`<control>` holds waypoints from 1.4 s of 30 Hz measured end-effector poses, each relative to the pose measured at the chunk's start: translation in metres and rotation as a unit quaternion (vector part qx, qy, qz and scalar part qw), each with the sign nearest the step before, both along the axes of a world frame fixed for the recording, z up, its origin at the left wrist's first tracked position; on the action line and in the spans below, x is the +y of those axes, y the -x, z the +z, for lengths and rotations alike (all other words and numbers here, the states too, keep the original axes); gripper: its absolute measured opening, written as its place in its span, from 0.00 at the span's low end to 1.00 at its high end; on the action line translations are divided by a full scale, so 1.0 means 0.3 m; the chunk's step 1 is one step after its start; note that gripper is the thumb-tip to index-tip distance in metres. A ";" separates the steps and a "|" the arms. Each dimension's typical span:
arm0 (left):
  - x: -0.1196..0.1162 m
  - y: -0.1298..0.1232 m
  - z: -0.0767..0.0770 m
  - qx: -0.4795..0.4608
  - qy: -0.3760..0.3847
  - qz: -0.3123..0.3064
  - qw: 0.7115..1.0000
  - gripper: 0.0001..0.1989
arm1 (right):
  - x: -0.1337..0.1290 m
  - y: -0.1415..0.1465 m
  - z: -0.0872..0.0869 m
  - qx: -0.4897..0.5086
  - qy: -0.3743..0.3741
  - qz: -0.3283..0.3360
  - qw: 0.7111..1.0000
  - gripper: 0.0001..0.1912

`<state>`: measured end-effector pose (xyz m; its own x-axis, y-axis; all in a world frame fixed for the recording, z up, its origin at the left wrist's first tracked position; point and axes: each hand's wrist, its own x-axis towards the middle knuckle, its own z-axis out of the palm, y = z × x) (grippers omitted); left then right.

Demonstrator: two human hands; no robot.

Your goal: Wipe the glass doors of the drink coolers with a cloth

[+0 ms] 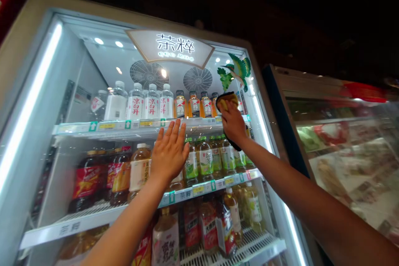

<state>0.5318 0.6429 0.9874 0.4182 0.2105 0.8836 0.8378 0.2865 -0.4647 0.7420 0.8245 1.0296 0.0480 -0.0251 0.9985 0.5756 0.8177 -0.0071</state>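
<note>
A lit drinks fridge with a glass door fills most of the head view. My left hand lies flat against the glass at its middle, fingers stretched out, with nothing in it. Higher up and to the right, my right hand presses a yellow and black cleaning cloth to the glass. The cloth is just below a green bird sticker; part of it hangs dark beneath the hand. My fingers partly cover it.
Behind the glass stand clear water bottles, orange drink bottles, green tea bottles and red-labelled bottles on shelves. A fan-shaped sign spans the top. Another lit display case stands at the right, blurred.
</note>
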 end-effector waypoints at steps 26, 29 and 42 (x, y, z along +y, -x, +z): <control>-0.005 -0.005 0.031 0.022 -0.006 0.003 1.000 0.35 | 0.355 -0.426 -0.039 0.043 0.080 -0.020 0.996 0.27; -0.002 -0.011 0.028 0.022 -0.007 0.006 1.000 0.34 | 0.369 -0.439 -0.153 0.028 0.080 -0.017 0.996 0.26; -0.005 -0.015 0.027 0.017 0.000 0.002 1.000 0.34 | 0.391 -0.463 -0.194 0.001 0.063 -0.012 0.998 0.28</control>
